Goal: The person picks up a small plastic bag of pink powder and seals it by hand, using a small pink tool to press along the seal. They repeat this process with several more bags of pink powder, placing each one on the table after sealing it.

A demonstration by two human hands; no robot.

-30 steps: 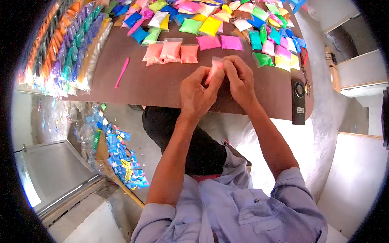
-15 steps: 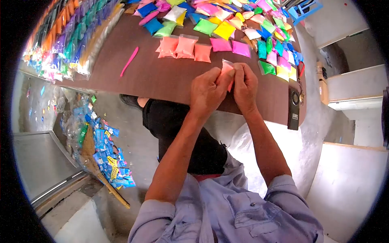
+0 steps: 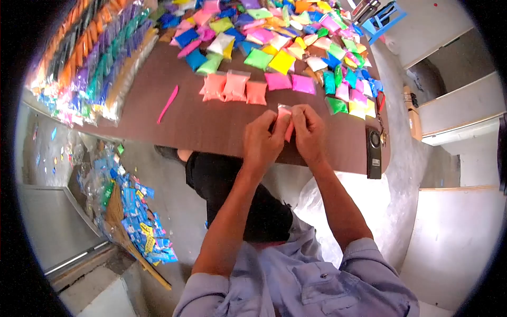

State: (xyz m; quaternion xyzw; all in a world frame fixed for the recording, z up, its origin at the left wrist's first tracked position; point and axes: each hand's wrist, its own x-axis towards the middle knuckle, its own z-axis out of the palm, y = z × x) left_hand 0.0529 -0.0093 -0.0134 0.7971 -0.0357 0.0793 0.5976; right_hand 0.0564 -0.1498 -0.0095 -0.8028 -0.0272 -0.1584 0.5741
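Between my two hands is a small clear packet with coral-pink filling, held upright above the front part of the brown table. My left hand pinches its left side, thumb against the curled fingers. On the other side my right hand grips the packet's upper edge with closed fingers. Much of the packet is hidden by the hands. Just beyond them lie several coral packets in a row, beside a pink packet and a magenta packet.
Many coloured packets cover the table's far side. Long filled bags lie at the left, near a pink modelling tool. A black device sits at the right edge. A broom and blue wrappers are on the floor.
The camera view has tilted, so the table and packets sit lower in the picture, and more of the far pile shows. Both hands still hold the coral packet.
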